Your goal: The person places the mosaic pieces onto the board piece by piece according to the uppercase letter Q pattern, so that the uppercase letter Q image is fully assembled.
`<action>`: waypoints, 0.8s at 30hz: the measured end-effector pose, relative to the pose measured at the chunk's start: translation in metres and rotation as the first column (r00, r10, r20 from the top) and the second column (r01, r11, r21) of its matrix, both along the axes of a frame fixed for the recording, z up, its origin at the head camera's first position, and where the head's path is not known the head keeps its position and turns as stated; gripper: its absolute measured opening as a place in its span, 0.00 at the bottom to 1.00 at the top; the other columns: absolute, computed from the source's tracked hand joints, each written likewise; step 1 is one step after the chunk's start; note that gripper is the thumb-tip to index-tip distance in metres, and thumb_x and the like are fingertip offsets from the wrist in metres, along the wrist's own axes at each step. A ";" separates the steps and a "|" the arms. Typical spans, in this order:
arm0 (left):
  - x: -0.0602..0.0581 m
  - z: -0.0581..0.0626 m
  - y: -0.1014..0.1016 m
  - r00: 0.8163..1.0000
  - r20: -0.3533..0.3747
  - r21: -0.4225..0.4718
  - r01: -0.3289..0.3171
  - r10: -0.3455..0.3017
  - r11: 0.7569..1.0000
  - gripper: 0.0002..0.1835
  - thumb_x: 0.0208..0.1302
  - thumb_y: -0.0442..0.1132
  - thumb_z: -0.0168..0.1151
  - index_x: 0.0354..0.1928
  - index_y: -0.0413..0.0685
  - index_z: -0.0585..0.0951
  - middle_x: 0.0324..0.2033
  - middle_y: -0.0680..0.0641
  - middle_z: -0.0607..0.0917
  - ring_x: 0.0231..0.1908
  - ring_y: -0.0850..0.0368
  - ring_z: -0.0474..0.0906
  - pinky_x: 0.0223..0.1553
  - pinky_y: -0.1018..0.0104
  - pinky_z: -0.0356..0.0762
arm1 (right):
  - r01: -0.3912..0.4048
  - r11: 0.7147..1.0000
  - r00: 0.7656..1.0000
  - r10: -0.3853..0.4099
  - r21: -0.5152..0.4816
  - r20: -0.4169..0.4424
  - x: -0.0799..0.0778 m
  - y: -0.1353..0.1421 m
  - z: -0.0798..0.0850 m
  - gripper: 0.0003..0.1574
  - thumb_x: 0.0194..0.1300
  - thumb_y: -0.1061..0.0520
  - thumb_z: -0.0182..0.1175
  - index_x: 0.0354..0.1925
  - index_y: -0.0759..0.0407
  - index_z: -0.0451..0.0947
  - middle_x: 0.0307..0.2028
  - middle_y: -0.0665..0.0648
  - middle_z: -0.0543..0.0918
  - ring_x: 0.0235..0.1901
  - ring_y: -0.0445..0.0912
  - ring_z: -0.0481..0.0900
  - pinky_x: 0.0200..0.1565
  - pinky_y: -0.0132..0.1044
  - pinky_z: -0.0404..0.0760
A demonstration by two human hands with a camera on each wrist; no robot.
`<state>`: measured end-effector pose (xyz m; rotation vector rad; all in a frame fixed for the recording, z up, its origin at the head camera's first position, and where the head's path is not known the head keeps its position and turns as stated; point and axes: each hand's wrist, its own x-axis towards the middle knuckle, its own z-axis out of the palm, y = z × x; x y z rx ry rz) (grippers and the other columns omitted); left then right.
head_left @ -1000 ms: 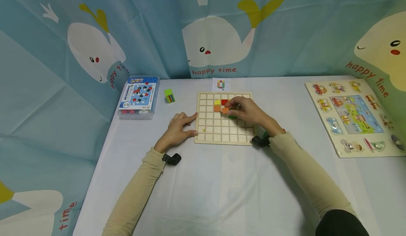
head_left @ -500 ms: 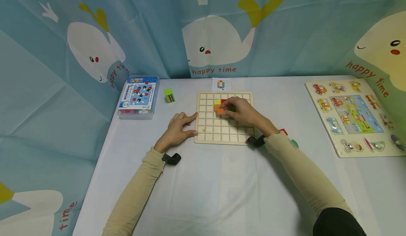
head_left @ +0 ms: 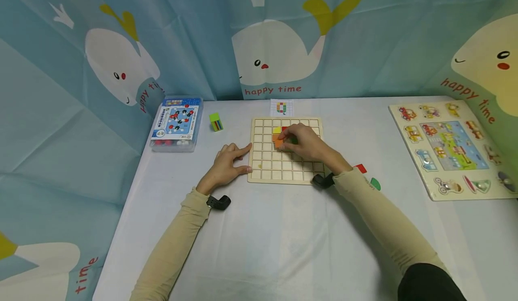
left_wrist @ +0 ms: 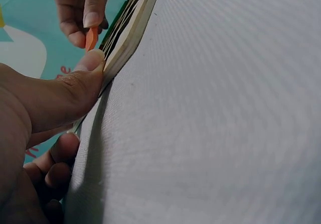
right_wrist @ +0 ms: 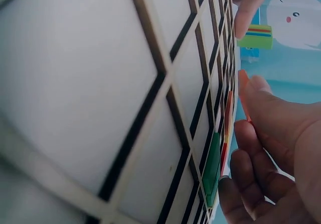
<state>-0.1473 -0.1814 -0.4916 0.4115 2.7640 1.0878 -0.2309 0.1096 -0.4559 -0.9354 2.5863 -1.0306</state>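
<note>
In the head view a wooden grid board (head_left: pixel 267 175) lies on the table. My right hand (head_left: pixel 303 143) pinches an orange square tile (head_left: pixel 278 144) between thumb and fingers, just above the grid; the left wrist view shows this orange tile (left_wrist: pixel 91 39) edge-on. A yellow tile (head_left: pixel 277 130), a second orange tile (head_left: pixel 275 137) and a partly covered red tile (head_left: pixel 284 128) sit in squares near it. The green tile (right_wrist: pixel 211 169) shows best in the right wrist view. My left hand (head_left: pixel 224 166) touches the board's left edge with straight index finger and thumb.
A small pattern card (head_left: pixel 281 108) lies behind the board. To the left are a green striped block (head_left: pixel 216 122) and a clear plastic box (head_left: pixel 176 125). Red (head_left: pixel 361 168) and green (head_left: pixel 375 183) pieces lie near my right sleeve. A picture puzzle board (head_left: pixel 453 152) is far right.
My right hand has moved slightly left with the orange tile, to just in front of the other orange tile. The red and green loose pieces have come into view. My left hand stays put.
</note>
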 end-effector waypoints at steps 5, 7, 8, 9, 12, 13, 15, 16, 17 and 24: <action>0.000 0.000 0.000 1.000 -0.003 0.003 0.002 -0.002 1.000 0.43 0.63 0.47 0.78 0.78 0.52 0.71 0.37 0.49 0.71 0.40 0.53 0.60 0.47 0.59 0.54 | -0.011 1.000 0.999 0.012 0.019 -0.046 0.001 -0.003 0.001 0.17 0.67 0.55 0.75 0.49 0.65 0.87 0.46 0.62 0.89 0.51 0.57 0.80 0.59 0.54 0.75; 0.000 0.000 -0.001 1.000 -0.006 0.004 0.004 -0.004 1.000 0.43 0.63 0.47 0.78 0.78 0.52 0.71 0.37 0.49 0.71 0.40 0.54 0.59 0.47 0.59 0.54 | -0.011 0.999 0.997 0.014 0.037 -0.070 0.001 -0.005 0.001 0.17 0.67 0.55 0.75 0.48 0.65 0.87 0.44 0.61 0.89 0.49 0.57 0.80 0.58 0.53 0.75; 0.000 -0.001 -0.001 1.000 -0.009 0.003 0.006 -0.005 1.000 0.43 0.63 0.47 0.78 0.78 0.52 0.71 0.37 0.49 0.71 0.40 0.54 0.59 0.47 0.59 0.54 | -0.010 0.999 0.997 0.014 0.045 -0.077 0.002 -0.006 0.001 0.17 0.67 0.55 0.75 0.48 0.65 0.87 0.44 0.61 0.89 0.49 0.57 0.80 0.58 0.53 0.75; 0.000 -0.001 -0.001 1.000 -0.011 0.003 0.007 -0.007 1.000 0.42 0.63 0.47 0.78 0.78 0.52 0.71 0.37 0.49 0.71 0.40 0.54 0.59 0.47 0.59 0.54 | -0.008 0.998 0.997 0.013 0.055 -0.082 0.002 -0.007 0.001 0.17 0.67 0.55 0.75 0.48 0.65 0.87 0.44 0.61 0.89 0.49 0.57 0.80 0.58 0.53 0.74; 0.000 -0.001 0.000 1.000 -0.016 0.003 0.011 -0.011 1.000 0.42 0.64 0.47 0.77 0.78 0.52 0.71 0.37 0.50 0.71 0.40 0.54 0.60 0.47 0.59 0.54 | -0.010 0.997 0.995 0.018 0.081 -0.101 0.003 -0.009 0.001 0.17 0.66 0.55 0.75 0.47 0.64 0.87 0.44 0.61 0.89 0.48 0.57 0.80 0.58 0.54 0.74; 0.000 -0.001 0.000 1.000 -0.019 0.003 0.013 -0.013 1.000 0.42 0.64 0.47 0.77 0.78 0.52 0.71 0.37 0.50 0.71 0.40 0.54 0.60 0.47 0.59 0.54 | -0.011 0.996 0.995 0.020 0.085 -0.103 0.003 -0.009 0.001 0.17 0.66 0.55 0.75 0.47 0.64 0.87 0.44 0.62 0.88 0.48 0.58 0.80 0.58 0.54 0.74; 0.000 0.000 0.000 1.000 -0.013 0.007 0.013 -0.013 1.000 0.42 0.64 0.47 0.77 0.78 0.53 0.70 0.37 0.49 0.71 0.40 0.53 0.60 0.47 0.59 0.54 | -0.010 0.995 0.994 0.020 0.097 -0.105 0.003 -0.009 0.000 0.17 0.66 0.54 0.76 0.48 0.64 0.87 0.44 0.62 0.88 0.49 0.57 0.80 0.59 0.55 0.73; 0.000 0.000 0.000 1.000 -0.011 0.009 0.012 -0.012 1.000 0.42 0.64 0.47 0.77 0.78 0.53 0.70 0.37 0.49 0.71 0.40 0.53 0.60 0.47 0.59 0.54 | -0.007 0.995 0.994 0.018 0.100 -0.105 0.002 -0.009 0.000 0.17 0.66 0.54 0.76 0.48 0.64 0.87 0.44 0.61 0.89 0.49 0.57 0.80 0.59 0.55 0.73; 0.000 0.001 0.000 1.000 -0.006 0.012 0.011 -0.011 1.000 0.42 0.64 0.47 0.77 0.78 0.53 0.70 0.37 0.49 0.71 0.40 0.53 0.59 0.48 0.59 0.54 | -0.005 0.995 0.995 0.015 0.103 -0.102 0.002 -0.009 -0.001 0.17 0.66 0.54 0.76 0.48 0.63 0.87 0.45 0.61 0.89 0.49 0.57 0.79 0.58 0.54 0.73; 0.000 0.001 0.000 1.000 -0.005 0.002 0.005 -0.005 1.000 0.43 0.63 0.47 0.78 0.78 0.52 0.70 0.37 0.49 0.71 0.40 0.54 0.59 0.47 0.59 0.54 | 0.001 0.994 0.995 0.009 0.105 -0.101 0.002 -0.007 -0.002 0.17 0.66 0.54 0.76 0.49 0.62 0.88 0.45 0.60 0.90 0.49 0.56 0.79 0.58 0.53 0.73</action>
